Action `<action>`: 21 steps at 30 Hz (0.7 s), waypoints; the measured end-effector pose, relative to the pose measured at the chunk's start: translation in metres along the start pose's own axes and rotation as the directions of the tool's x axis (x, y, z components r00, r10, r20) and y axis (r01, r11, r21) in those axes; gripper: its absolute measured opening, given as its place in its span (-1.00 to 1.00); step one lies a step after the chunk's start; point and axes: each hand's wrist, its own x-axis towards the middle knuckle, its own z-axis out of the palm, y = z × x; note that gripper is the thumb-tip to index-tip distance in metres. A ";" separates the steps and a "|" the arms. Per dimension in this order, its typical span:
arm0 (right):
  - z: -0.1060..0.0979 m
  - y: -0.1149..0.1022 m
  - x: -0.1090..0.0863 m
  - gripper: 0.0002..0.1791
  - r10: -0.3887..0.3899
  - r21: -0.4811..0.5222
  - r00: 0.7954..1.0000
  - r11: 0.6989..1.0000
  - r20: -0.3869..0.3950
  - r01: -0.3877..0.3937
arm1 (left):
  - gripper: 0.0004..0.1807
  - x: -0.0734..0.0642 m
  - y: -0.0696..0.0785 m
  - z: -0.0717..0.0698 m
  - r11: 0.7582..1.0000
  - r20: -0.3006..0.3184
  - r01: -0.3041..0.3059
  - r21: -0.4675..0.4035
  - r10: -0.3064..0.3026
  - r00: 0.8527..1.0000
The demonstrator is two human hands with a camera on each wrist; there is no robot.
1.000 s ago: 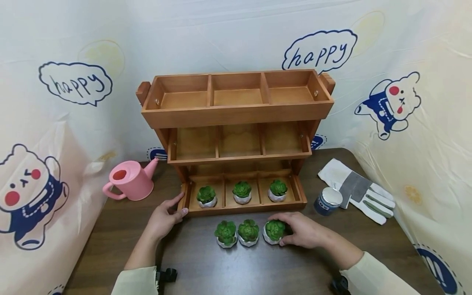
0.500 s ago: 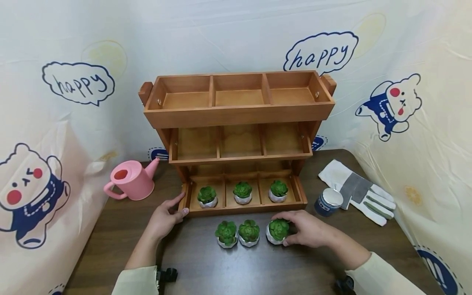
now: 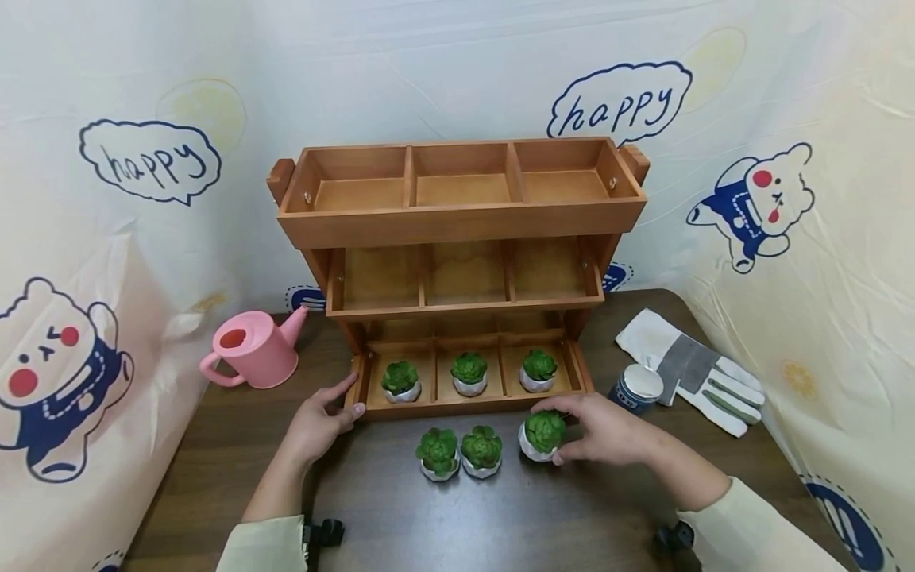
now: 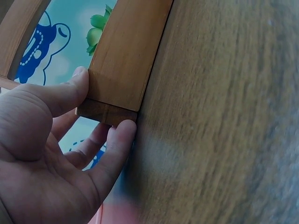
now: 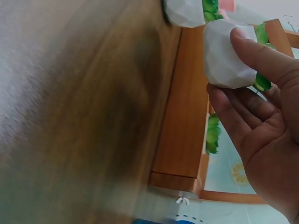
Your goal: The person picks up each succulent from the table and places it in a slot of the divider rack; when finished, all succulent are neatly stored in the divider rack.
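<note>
Your right hand [image 3: 608, 433] pinches a potted succulent [image 3: 545, 430], the thumb on one face of the faceted white pot and the fingers on the opposite side. The plant is upright, in front of the right compartment of the bottom tier [image 3: 465, 409]; the right wrist view shows its base clear of the tabletop [image 3: 429, 532].

Your left hand [image 3: 314, 425] pinches the front left corner of the bottom tier, with the thumb against the front board and the fingers at the end face. This tier belongs to the three-tier wooden planter stand [image 3: 461, 226], each level of which is divided into three compartments.

In the bottom tier, one succulent occupies each compartment: left plant [image 3: 400, 380], center plant [image 3: 469, 371] and right plant [image 3: 538, 368]. On the tabletop ahead of the tier, two more potted succulents [image 3: 482, 450] stand side by side, to the left of the one you hold.

Locate the pink watering can [image 3: 253, 349] left of the stand. To its right are the dark blue jar [image 3: 636, 389] with a white lid and, just beside it, the white-and-gray work glove [image 3: 689, 372].
</note>
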 end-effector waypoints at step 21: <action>-0.060 -0.021 0.006 -0.25 -0.027 -0.005 0.993 1.000 -0.118 0.026 | -0.24 -0.003 0.001 0.000 0.999 0.002 0.004 -0.032 -0.004 1.000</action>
